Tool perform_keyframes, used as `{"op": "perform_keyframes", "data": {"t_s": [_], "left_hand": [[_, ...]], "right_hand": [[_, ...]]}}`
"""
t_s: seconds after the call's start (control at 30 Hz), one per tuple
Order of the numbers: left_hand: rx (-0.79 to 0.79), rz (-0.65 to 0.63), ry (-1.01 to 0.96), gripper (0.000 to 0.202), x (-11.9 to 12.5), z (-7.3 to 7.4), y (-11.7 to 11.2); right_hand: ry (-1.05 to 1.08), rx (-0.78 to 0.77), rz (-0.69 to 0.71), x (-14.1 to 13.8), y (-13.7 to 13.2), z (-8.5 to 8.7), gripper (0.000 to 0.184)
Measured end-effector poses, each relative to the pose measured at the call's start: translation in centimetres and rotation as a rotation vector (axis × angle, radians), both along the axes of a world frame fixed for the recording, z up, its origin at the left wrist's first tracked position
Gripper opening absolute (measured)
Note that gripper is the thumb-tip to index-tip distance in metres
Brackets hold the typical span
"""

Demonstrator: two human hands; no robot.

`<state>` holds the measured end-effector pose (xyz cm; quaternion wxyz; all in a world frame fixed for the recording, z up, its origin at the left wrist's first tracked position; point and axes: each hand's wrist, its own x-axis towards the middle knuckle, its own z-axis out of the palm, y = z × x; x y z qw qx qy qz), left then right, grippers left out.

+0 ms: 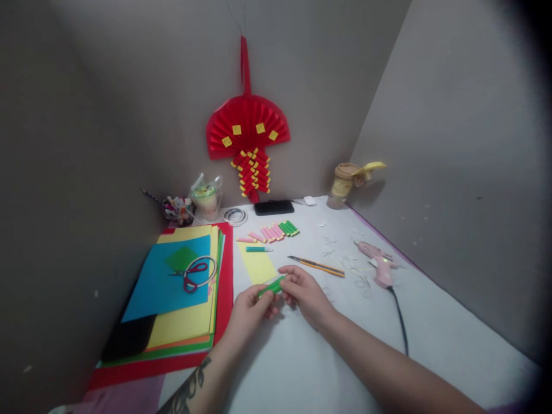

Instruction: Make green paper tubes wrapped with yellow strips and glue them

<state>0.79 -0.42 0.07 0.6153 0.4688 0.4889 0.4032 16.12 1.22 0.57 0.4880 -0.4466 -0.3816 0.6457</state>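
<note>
Between my two hands is a green paper roll (pixel 272 286), held tilted up to the right over the near middle of the table. My left hand (pixel 254 307) pinches its left end with the thumb on top. At the right end, the fingers of my right hand (pixel 304 290) are closed on it. Just beyond lie a yellow paper strip (pixel 257 263), a teal marker (pixel 259 249) and an orange utility knife (pixel 317 266). Farther back, pink paper rolls (pixel 271 233) and green paper rolls (pixel 288 228) with yellow ends lie in a row.
At left, red-handled scissors (pixel 192 279) and a tape ring lie on stacked coloured paper (pixel 181 333). A pink glue gun (pixel 379 264) with a black cord rests at right, near glue scraps. Behind are a phone (pixel 274 208), cups and a red paper fan (pixel 248 126) on the wall.
</note>
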Motion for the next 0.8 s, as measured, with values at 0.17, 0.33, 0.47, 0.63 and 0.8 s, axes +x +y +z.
{"op": "perform_keyframes", "data": {"t_s": [0.17,0.33,0.47,0.63,0.8], "left_hand": [[0.017,0.038,0.075,0.033,-0.1,0.4,0.0],[0.006,0.076,0.091,0.033,-0.2,0.5,0.1],[0.026,0.096,0.100,0.030,-0.5,0.6,0.4],[0.006,0.111,-0.078,0.028,-0.5,0.4,0.5],[-0.029,0.090,-0.233,0.026,0.0,0.4,0.2]], "right_hand": [[0.058,-0.047,0.004,0.1,0.1,0.2,0.026],[0.014,0.030,0.022,0.3,0.3,-0.1,0.023],[-0.091,0.029,0.162,0.3,0.1,0.0,0.019],[-0.042,-0.012,0.199,-0.4,-0.7,0.3,0.017],[-0.049,-0.014,0.239,-1.0,-1.1,-0.2,0.018]]}}
